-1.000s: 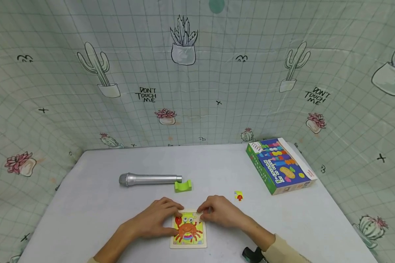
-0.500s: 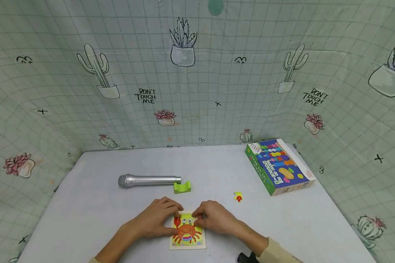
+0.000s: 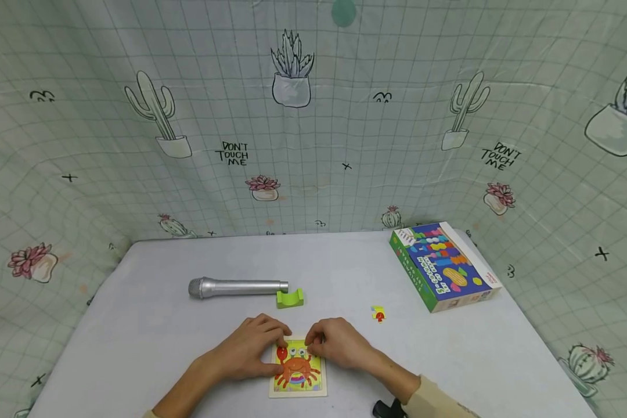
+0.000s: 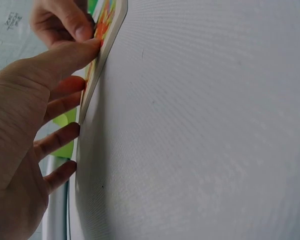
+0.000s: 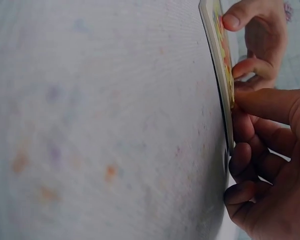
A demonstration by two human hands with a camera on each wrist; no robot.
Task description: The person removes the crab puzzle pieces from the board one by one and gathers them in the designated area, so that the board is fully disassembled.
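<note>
A square crab jigsaw puzzle (image 3: 298,368) in a pale wooden frame lies flat on the white table. My left hand (image 3: 251,348) rests at its left side, the thumb on the crab picture and a fingertip at the upper left corner. The left wrist view shows its other fingers spread along the frame's edge. At the puzzle's upper right, the thumb and index finger of my right hand (image 3: 342,345) pinch a small yellow puzzle piece (image 5: 233,97), mostly hidden by the fingers. The right hand's other fingers curl beside the frame. A loose yellow-and-red puzzle piece (image 3: 378,314) lies farther right.
Behind the puzzle lie a silver microphone (image 3: 237,288) and a green curved block (image 3: 289,299). A colourful toy box (image 3: 444,267) sits at the back right. Near my right sleeve is a black object (image 3: 388,409). A patterned curtain (image 3: 313,128) hangs behind the table (image 3: 151,313).
My right hand has moved slightly left and inward over the puzzle's upper right corner, covering the pale patch that showed there. My left hand has stayed in place.
</note>
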